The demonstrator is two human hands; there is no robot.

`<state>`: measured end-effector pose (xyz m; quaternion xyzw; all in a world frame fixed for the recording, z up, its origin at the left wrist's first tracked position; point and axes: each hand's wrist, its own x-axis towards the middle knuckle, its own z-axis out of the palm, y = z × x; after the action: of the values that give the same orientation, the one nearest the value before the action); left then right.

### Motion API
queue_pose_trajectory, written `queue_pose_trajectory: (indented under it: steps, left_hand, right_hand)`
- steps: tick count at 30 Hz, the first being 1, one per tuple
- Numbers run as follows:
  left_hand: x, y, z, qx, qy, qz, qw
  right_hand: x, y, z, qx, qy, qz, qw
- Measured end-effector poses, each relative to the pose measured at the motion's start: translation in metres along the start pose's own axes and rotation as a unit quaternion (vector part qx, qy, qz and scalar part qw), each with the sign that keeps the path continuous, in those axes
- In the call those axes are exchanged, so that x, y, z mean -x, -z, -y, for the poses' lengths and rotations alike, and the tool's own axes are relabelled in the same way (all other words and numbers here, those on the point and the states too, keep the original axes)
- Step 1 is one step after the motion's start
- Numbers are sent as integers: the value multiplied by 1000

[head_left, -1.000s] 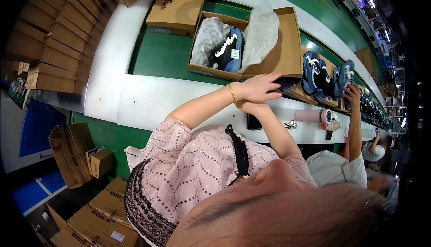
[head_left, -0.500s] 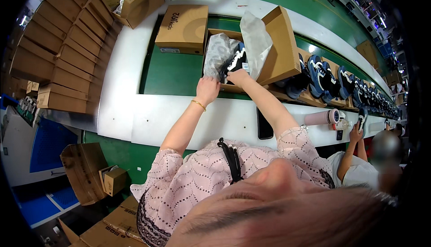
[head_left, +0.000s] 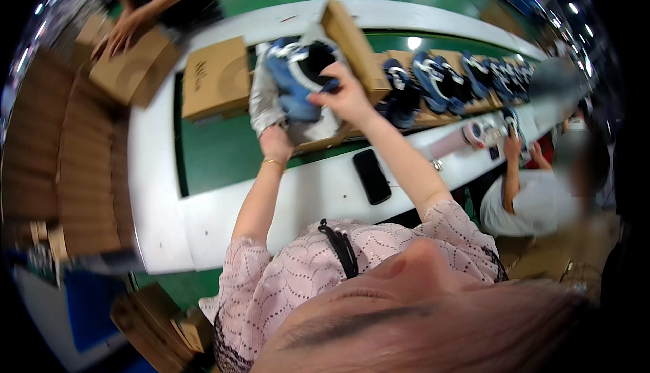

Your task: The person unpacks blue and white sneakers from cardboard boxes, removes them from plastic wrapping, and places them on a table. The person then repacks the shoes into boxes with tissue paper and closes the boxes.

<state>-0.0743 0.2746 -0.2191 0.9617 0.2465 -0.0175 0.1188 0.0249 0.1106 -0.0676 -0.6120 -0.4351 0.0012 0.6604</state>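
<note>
A blue sneaker (head_left: 294, 78) with white trim is gripped at its collar by the right hand (head_left: 349, 95), fingers closed around the rim, and is held tilted above an open cardboard shoebox (head_left: 342, 34) on the green conveyor belt (head_left: 217, 163). The left hand (head_left: 275, 142) is set at the near edge of the box, closed on the white wrapping paper (head_left: 265, 98) that hangs over the box side; the exact grip is blurred, so it probably pinches the paper only. A gold bracelet (head_left: 273, 163) is worn on the left wrist. The box lid is stood up behind the shoe. A closed cardboard shoebox (head_left: 215, 78) is lying just left of the open one on the belt. A black phone (head_left: 372, 176) is laid flat on the white belt frame (head_left: 311, 197), near the right forearm. Further right, a row of dark sneakers (head_left: 433, 85) in open boxes is lined up along the belt. Another person's hands (head_left: 116, 34) are resting on a cardboard box (head_left: 132, 68) at the far left. A second co-worker (head_left: 535, 197) in a pale top is seated at the right, one hand raised to the frame by a roll of tape (head_left: 472, 131).
</note>
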Motion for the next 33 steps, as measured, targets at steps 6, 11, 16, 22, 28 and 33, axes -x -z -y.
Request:
queue_pose_trajectory:
  steps: [6,11,16,22,28,33]
  left_hand:
    - [-47,-45,21,772,-65,61,629]
    - [-65,-73,3,709,-47,74,699]
    - [-44,1,-27,810,-13,150,567]
    - [69,42,51,766,26,341,545]
    - [93,56,126,473,-134,455,743]
    - [31,71,71,195,-135,-100,966]
  right_hand:
    - [35,13,55,11,-25,52,998]
    - [46,17,43,25,-39,32,998]
    - [45,24,34,47,-15,-12,999]
    - [36,41,41,74,23,-48,996]
    - [41,51,47,-22,33,-75,996]
    - [90,107,56,-350,-76,-193,913]
